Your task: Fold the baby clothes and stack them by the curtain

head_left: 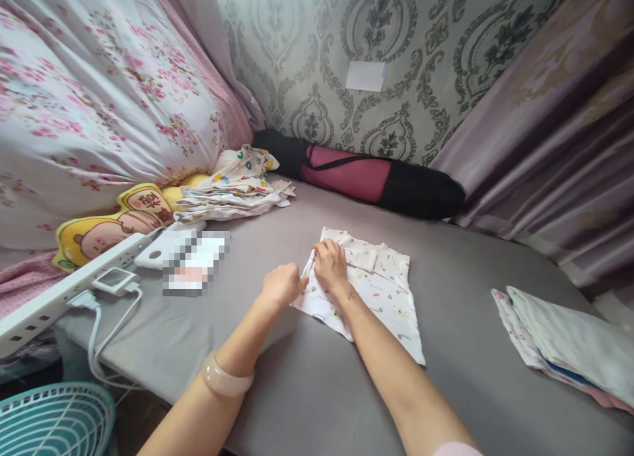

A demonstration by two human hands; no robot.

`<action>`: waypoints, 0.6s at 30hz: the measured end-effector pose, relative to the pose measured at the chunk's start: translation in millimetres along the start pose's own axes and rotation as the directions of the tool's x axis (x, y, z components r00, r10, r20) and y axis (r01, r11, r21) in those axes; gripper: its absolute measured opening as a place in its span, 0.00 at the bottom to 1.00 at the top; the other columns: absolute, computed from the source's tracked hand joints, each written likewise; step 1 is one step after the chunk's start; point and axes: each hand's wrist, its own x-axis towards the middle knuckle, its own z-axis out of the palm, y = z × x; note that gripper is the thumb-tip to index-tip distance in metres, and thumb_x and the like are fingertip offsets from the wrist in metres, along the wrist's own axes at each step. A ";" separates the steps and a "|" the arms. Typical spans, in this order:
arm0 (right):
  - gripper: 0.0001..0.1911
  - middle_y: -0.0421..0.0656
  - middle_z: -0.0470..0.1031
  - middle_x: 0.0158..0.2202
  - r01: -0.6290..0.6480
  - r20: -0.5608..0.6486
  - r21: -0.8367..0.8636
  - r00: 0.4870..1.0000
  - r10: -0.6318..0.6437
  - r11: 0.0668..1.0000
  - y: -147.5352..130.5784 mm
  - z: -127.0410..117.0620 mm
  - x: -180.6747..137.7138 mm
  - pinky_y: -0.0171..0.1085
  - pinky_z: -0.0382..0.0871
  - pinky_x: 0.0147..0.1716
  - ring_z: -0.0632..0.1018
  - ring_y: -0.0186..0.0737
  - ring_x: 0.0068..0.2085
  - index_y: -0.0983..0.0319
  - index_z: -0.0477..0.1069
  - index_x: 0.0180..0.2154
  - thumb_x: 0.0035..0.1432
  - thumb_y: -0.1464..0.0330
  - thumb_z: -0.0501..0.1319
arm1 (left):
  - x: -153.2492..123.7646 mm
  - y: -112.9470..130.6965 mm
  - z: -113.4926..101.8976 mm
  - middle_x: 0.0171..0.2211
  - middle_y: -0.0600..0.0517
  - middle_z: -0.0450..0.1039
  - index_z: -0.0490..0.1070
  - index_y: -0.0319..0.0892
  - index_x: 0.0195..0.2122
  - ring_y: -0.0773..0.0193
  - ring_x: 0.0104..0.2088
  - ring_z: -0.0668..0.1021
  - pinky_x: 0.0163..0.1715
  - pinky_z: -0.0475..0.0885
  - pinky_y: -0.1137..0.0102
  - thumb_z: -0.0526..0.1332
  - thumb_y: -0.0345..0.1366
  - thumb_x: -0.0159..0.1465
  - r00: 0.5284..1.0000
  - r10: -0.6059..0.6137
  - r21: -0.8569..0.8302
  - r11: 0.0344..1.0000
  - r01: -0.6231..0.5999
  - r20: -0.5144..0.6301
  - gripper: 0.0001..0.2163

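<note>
A small white shirt (381, 304) with a scattered print lies spread on the grey bed cover, one sleeve folded across its upper part. At its left edge, my left hand (284, 284) is closed in a pinch on the cloth. My right hand (331, 264) lies over the shirt's upper left part, fingers bent and gripping the edge fold. My right fingers and wrist hide some of the cloth beneath them. A pale bangle (226, 375) circles my left forearm.
Folded clothes (569, 340) lie at right; a pile of printed clothes (238, 192) sits back left beside a yellow cushion (113, 228). A black and maroon long bag (347, 172) lies along the wall. A power strip (64, 297) with cables and a teal fan (54, 420) are at left.
</note>
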 end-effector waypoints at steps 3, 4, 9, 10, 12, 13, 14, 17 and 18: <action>0.15 0.47 0.72 0.46 -0.006 -0.008 0.040 1.000 0.006 0.999 1.7 1.6 -2.0 0.39 0.58 0.47 0.68 0.45 0.47 0.59 0.74 0.45 0.65 0.73 0.50 | -4.8 -7.8 -12.5 0.24 0.48 0.77 0.72 0.43 0.22 0.59 0.27 0.77 0.27 0.64 0.70 0.56 0.41 0.59 0.981 0.056 -0.057 0.997 -0.046 0.187 0.12; 0.15 0.47 0.71 0.46 -0.005 -0.014 0.049 1.000 0.005 0.999 2.4 1.8 -2.1 0.39 0.59 0.48 0.68 0.45 0.47 0.59 0.74 0.45 0.66 0.74 0.50 | -6.4 -10.1 -17.0 0.20 0.49 0.75 0.69 0.44 0.19 0.61 0.24 0.76 0.26 0.63 0.70 0.56 0.40 0.57 0.965 0.079 -0.079 0.995 -0.061 0.252 0.12; 0.15 0.47 0.72 0.45 -0.018 -0.032 0.088 0.999 0.021 0.996 1.9 4.9 -3.0 0.40 0.60 0.50 0.69 0.45 0.48 0.60 0.75 0.45 0.65 0.74 0.51 | -13.4 -21.5 -33.7 0.14 0.52 0.70 0.67 0.43 0.15 0.66 0.18 0.68 0.21 0.60 0.72 0.58 0.40 0.52 0.879 0.157 -0.191 0.979 -0.078 0.450 0.11; 0.15 0.47 0.72 0.45 -0.023 -0.031 0.098 0.999 0.027 0.995 1.5 5.5 -2.7 0.41 0.60 0.50 0.69 0.45 0.48 0.60 0.75 0.45 0.64 0.75 0.51 | -13.8 -24.6 -34.8 0.14 0.53 0.70 0.68 0.42 0.16 0.66 0.18 0.67 0.20 0.59 0.72 0.59 0.41 0.52 0.868 0.165 -0.212 0.975 -0.072 0.467 0.11; 0.16 0.47 0.73 0.46 -0.022 -0.010 0.142 1.000 0.024 0.990 2.4 4.3 -0.3 0.41 0.61 0.51 0.70 0.45 0.49 0.60 0.75 0.45 0.63 0.75 0.52 | -12.3 -31.4 -34.9 0.14 0.53 0.69 0.68 0.42 0.17 0.67 0.17 0.66 0.20 0.59 0.72 0.59 0.47 0.53 0.868 0.189 -0.255 0.964 -0.075 0.459 0.15; 0.16 0.47 0.73 0.46 -0.013 0.013 0.185 1.000 0.011 0.983 4.7 1.6 1.9 0.41 0.62 0.51 0.70 0.44 0.49 0.60 0.75 0.46 0.63 0.76 0.53 | -10.1 -34.8 -34.2 0.14 0.53 0.69 0.68 0.41 0.18 0.67 0.18 0.66 0.20 0.59 0.72 0.59 0.51 0.54 0.890 0.193 -0.278 0.957 -0.078 0.413 0.18; 0.16 0.46 0.74 0.47 -0.003 0.037 0.243 0.999 -0.006 0.970 8.6 -2.9 4.6 0.40 0.62 0.52 0.71 0.43 0.50 0.60 0.75 0.47 0.62 0.76 0.54 | -6.8 -37.5 -33.2 0.15 0.52 0.69 0.68 0.41 0.18 0.66 0.19 0.67 0.21 0.59 0.72 0.57 0.54 0.56 0.926 0.178 -0.296 0.952 -0.077 0.333 0.21; 0.17 0.44 0.75 0.51 -0.043 0.052 0.375 0.998 0.025 0.926 32.6 -26.6 12.2 0.36 0.63 0.53 0.73 0.38 0.51 0.60 0.73 0.50 0.62 0.75 0.54 | 8.8 -38.0 -30.3 0.21 0.51 0.73 0.70 0.40 0.24 0.64 0.24 0.72 0.26 0.62 0.72 0.51 0.55 0.61 0.993 0.116 -0.308 0.945 -0.109 0.006 0.23; 0.17 0.44 0.75 0.52 -0.108 0.043 0.366 0.994 0.100 0.924 44.3 -36.4 13.1 0.35 0.63 0.53 0.74 0.38 0.51 0.60 0.73 0.50 0.63 0.74 0.53 | 15.7 -34.4 -29.5 0.24 0.50 0.75 0.72 0.40 0.27 0.63 0.26 0.73 0.27 0.63 0.72 0.51 0.53 0.62 0.988 0.135 -0.298 0.942 -0.152 -0.076 0.21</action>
